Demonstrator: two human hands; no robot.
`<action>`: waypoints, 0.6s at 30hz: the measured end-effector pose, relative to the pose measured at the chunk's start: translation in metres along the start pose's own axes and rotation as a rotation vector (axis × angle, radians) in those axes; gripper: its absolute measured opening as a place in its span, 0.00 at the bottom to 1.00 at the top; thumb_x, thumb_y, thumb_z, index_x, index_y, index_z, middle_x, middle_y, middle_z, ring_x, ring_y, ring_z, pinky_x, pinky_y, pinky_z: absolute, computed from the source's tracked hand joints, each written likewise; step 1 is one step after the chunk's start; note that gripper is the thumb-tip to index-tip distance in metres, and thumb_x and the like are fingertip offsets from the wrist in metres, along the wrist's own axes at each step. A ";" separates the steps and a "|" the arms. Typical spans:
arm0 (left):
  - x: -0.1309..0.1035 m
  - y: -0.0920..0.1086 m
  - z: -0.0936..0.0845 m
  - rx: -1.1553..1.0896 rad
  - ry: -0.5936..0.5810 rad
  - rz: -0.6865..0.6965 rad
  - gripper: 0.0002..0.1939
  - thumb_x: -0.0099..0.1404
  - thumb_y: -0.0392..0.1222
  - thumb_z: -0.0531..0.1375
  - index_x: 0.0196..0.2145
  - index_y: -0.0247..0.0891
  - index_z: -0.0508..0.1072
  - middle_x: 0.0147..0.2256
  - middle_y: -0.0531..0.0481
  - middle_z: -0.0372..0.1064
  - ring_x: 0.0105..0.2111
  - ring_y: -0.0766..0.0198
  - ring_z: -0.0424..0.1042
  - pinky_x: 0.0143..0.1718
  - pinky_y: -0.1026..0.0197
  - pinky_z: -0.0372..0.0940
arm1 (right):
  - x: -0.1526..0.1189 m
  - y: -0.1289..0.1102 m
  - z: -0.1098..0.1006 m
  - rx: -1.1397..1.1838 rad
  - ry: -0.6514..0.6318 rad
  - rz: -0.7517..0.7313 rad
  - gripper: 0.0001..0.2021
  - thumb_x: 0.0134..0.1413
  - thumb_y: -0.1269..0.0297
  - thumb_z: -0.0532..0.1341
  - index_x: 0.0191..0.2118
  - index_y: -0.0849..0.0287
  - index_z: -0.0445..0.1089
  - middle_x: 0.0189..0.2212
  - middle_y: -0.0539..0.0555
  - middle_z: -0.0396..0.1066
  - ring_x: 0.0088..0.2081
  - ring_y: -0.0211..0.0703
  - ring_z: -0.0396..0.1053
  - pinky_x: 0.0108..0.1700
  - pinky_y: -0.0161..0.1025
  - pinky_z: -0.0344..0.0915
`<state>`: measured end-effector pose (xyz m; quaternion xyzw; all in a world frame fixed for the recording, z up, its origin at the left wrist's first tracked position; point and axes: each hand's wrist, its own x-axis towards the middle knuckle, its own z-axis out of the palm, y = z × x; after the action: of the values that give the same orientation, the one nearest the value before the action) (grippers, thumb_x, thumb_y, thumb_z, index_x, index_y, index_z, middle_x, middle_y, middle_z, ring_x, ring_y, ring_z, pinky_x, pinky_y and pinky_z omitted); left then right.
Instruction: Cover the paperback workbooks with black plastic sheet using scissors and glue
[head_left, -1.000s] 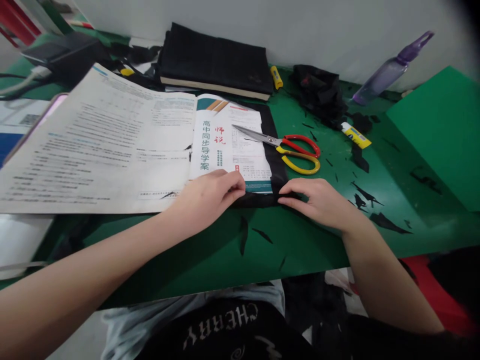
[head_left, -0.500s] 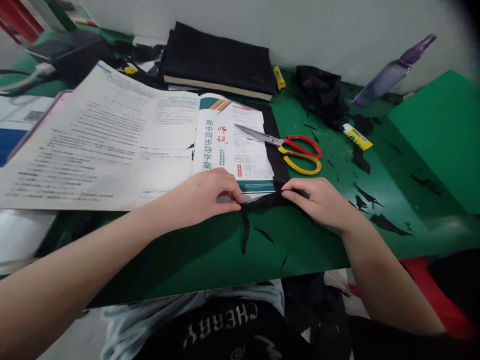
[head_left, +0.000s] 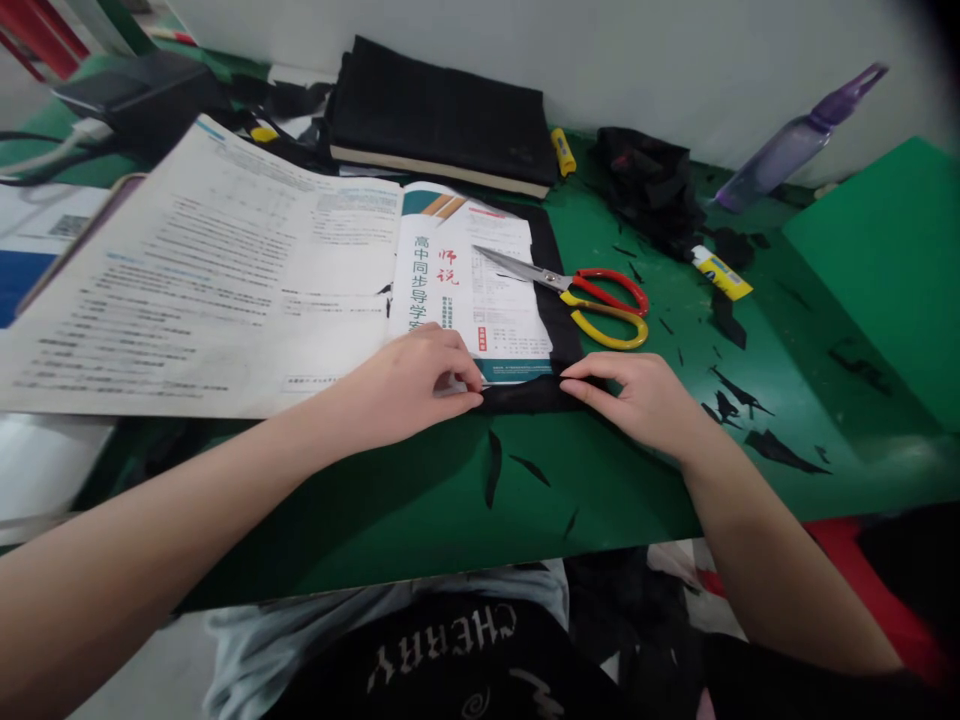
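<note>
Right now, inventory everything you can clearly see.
Open book: one, white, centre
Border: one, black, open book's edge
Scissors: one, red-yellow handles, across border
Closed book: one, black, behind
Small items: three, yellow, scattered
Crumpled material: one, black, back right
Bottle: one, purple, by wall
Scraps: several, black, across table
Box: one, black, back left
Panel: one, green, right
Table: one, green, underneath
Shirt: one, black, bottom
Left hand: one, bare, at border
Right hand: one, bare, border's corner

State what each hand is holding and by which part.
The left hand appears to pinch the black covering along its near edge; the right hand pinches it at the near right corner.
</note>
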<state>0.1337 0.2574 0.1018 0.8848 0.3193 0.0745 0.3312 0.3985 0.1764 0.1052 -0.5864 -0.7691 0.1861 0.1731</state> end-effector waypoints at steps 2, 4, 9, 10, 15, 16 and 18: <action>0.000 0.000 0.000 0.009 -0.005 0.019 0.11 0.64 0.48 0.57 0.35 0.42 0.76 0.38 0.50 0.71 0.41 0.60 0.67 0.40 0.58 0.64 | 0.001 0.001 0.001 -0.003 0.017 -0.005 0.10 0.60 0.58 0.58 0.37 0.53 0.75 0.37 0.50 0.77 0.38 0.42 0.74 0.42 0.38 0.67; 0.000 0.000 0.001 0.017 0.001 0.036 0.10 0.64 0.46 0.56 0.35 0.41 0.75 0.38 0.50 0.71 0.40 0.60 0.67 0.40 0.58 0.63 | 0.002 0.001 0.002 0.000 0.026 0.003 0.09 0.60 0.57 0.59 0.37 0.54 0.75 0.36 0.51 0.77 0.38 0.43 0.73 0.42 0.40 0.67; 0.001 -0.001 0.002 0.036 0.012 0.059 0.10 0.65 0.44 0.55 0.34 0.40 0.74 0.38 0.50 0.71 0.40 0.60 0.67 0.40 0.58 0.63 | 0.002 0.001 0.004 0.012 0.043 0.047 0.09 0.59 0.57 0.59 0.36 0.54 0.74 0.36 0.51 0.77 0.38 0.45 0.73 0.41 0.42 0.67; 0.001 -0.001 0.002 0.042 0.009 0.062 0.09 0.65 0.44 0.55 0.35 0.40 0.74 0.38 0.50 0.71 0.40 0.60 0.67 0.40 0.59 0.63 | 0.002 0.001 0.004 0.012 0.042 0.047 0.09 0.59 0.57 0.59 0.36 0.54 0.74 0.36 0.51 0.77 0.38 0.45 0.73 0.41 0.42 0.67; 0.001 0.000 0.004 0.081 0.006 0.064 0.09 0.65 0.43 0.55 0.33 0.40 0.73 0.37 0.49 0.70 0.40 0.60 0.66 0.39 0.58 0.63 | 0.003 0.002 0.005 -0.004 0.056 0.018 0.08 0.58 0.58 0.61 0.35 0.54 0.74 0.35 0.51 0.75 0.38 0.44 0.72 0.42 0.42 0.66; 0.001 0.000 0.005 0.090 0.010 0.066 0.09 0.65 0.43 0.55 0.33 0.39 0.73 0.37 0.49 0.70 0.40 0.59 0.66 0.40 0.58 0.63 | 0.004 0.003 0.005 -0.004 0.059 0.017 0.08 0.58 0.58 0.61 0.34 0.55 0.74 0.35 0.51 0.75 0.38 0.44 0.72 0.42 0.42 0.66; 0.002 0.000 0.007 0.121 0.034 0.072 0.08 0.65 0.42 0.55 0.33 0.38 0.71 0.36 0.49 0.70 0.40 0.59 0.66 0.40 0.57 0.63 | 0.004 0.003 0.006 0.000 0.061 0.015 0.07 0.58 0.58 0.61 0.34 0.55 0.74 0.35 0.51 0.75 0.37 0.43 0.72 0.42 0.41 0.66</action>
<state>0.1377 0.2543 0.0963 0.9127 0.2969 0.0820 0.2687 0.3974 0.1807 0.0986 -0.5978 -0.7589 0.1694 0.1949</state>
